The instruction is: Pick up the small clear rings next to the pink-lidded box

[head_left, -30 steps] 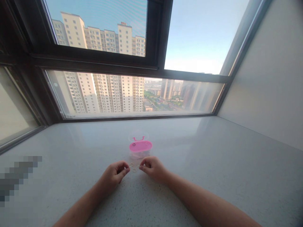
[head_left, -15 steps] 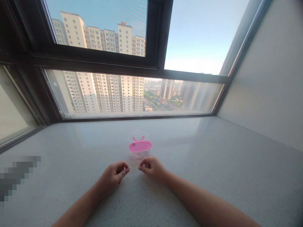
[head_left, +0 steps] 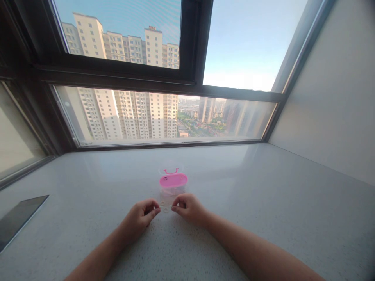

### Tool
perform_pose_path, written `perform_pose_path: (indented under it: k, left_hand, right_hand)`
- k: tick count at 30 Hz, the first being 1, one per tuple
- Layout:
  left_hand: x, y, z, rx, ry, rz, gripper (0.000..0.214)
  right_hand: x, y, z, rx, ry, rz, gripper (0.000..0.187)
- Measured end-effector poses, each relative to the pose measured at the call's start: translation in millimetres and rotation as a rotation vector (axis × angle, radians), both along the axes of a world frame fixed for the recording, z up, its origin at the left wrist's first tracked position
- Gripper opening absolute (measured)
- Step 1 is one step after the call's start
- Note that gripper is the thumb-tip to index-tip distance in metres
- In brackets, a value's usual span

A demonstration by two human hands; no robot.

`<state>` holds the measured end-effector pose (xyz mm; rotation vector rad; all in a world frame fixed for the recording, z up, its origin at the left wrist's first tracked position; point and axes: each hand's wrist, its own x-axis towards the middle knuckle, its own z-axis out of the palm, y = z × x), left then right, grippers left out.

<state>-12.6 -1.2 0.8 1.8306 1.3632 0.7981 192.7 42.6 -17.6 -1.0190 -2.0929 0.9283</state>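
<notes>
A small clear box with a pink lid [head_left: 173,181] stands on the pale speckled sill [head_left: 263,203], just beyond my hands. Small pale rings [head_left: 165,210] lie on the sill between my fingertips. My left hand [head_left: 141,217] rests on the sill with its fingers curled and thumb against forefinger in a pinch. My right hand [head_left: 189,207] mirrors it a few centimetres to the right, also pinched. What either pinch holds is too small to make out.
A dark flat phone-like slab [head_left: 17,219] lies at the far left of the sill. The window frame [head_left: 164,145] closes the back edge and a plain wall [head_left: 331,117] rises on the right.
</notes>
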Motion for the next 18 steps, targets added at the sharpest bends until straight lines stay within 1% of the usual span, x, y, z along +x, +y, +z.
perform_pose_path:
  k: [8,18]
  left_hand:
    - [0.5,-2.0,2.6,0.027,0.022,-0.008,0.026]
    - [0.7,-0.9,1.8,-0.001,0.005,-0.005,0.028]
  right_hand:
    - [-0.8,-0.9,0.6,-0.009,0.015,0.013,0.01]
    - [-0.7,-2.2,1.9,-0.001,-0.003,0.01,0.01]
